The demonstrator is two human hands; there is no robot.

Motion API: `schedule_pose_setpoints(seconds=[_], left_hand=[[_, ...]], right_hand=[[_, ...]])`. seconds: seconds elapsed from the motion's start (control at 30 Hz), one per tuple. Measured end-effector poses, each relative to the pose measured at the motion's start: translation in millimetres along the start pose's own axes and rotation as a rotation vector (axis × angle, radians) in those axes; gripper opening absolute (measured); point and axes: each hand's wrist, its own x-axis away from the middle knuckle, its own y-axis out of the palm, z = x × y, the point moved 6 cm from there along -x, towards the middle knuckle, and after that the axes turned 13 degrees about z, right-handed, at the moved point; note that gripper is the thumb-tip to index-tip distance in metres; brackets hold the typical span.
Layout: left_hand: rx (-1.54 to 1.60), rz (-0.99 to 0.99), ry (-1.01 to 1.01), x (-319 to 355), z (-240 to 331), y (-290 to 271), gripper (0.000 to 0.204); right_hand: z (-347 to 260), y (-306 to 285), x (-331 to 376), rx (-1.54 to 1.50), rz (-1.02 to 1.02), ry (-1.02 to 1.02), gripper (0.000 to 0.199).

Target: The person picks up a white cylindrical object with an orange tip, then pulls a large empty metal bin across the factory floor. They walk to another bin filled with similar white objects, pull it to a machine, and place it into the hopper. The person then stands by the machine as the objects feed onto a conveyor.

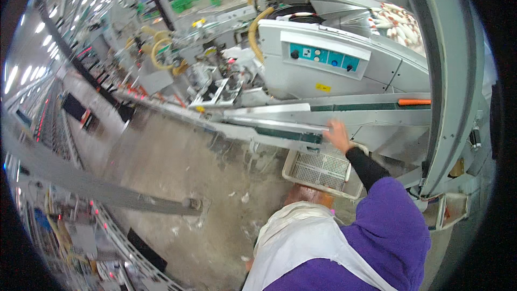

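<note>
My right hand (338, 136) reaches forward to the end of a low grey conveyor rail (291, 136) with a dark green belt. Its fingers are stretched out, apart and a little blurred, with nothing visible in them. Whether the fingertips touch the rail I cannot tell. Below the hand stands a white plastic crate (318, 171) with a grid bottom. Only a small bit of my left hand (249, 264) shows beside the white apron (296, 242); its fingers are hidden.
A grey machine with a teal control panel (323, 58) stands ahead. White and reddish-brown spindle-shaped pieces (396, 24) heap at the upper right. An orange rod (413, 102) lies on the upper rail. A grey post (455, 75) rises on the right. Another white bin (453, 210) sits lower right.
</note>
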Motion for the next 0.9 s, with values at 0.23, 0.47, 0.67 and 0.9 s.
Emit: schedule_pose_setpoints(seconds=[0.23,0.47,0.67,0.9], left_hand=[[0.050,-0.038,-0.090,-236.6,106.9,-53.9,0.032],[0.001,-0.067,0.061,-511.2,271.4,-115.3,0.042],[-0.124,-0.107,0.163,-694.4,419.6,-189.7,0.051],[0.220,0.170,0.633,-828.1,717.1,-237.6,0.040]], right_hand=[[-98.9,15.4,-321.6,0.530,0.342,-0.354,0.085],[-57.9,78.6,-416.2,0.726,0.131,-0.207,0.114],[-48.6,114.8,-436.7,0.738,0.073,-0.234,0.109],[-42.7,151.5,-455.2,0.735,-0.038,-0.153,0.114]])
